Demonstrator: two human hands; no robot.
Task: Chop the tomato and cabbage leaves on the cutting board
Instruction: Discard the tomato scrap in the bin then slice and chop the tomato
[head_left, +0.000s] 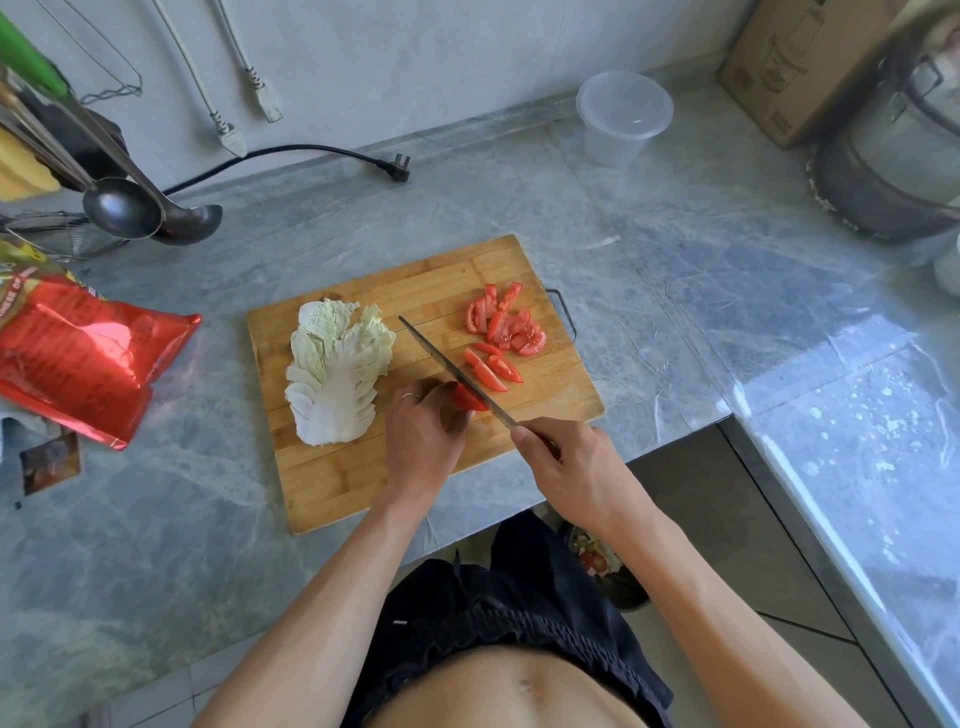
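A wooden cutting board (363, 483) lies on the grey marble counter. Pale cabbage leaves (335, 371) lie flat and whole on its left half. Several red tomato slices (504, 325) are heaped at the board's far right, with a few more wedges (493, 370) nearer. My left hand (423, 436) holds the remaining tomato piece (467, 400) down with curled fingers. My right hand (569, 467) grips the handle of a long knife (447, 364), whose blade rests against that piece and points up-left.
A red foil bag (78, 358) lies left of the board. Ladles (150, 213) hang at the far left, a black plug (397, 166) and a clear plastic tub (623, 117) sit at the back, and a metal pot (893, 171) stands far right. The counter edge drops just right of the board.
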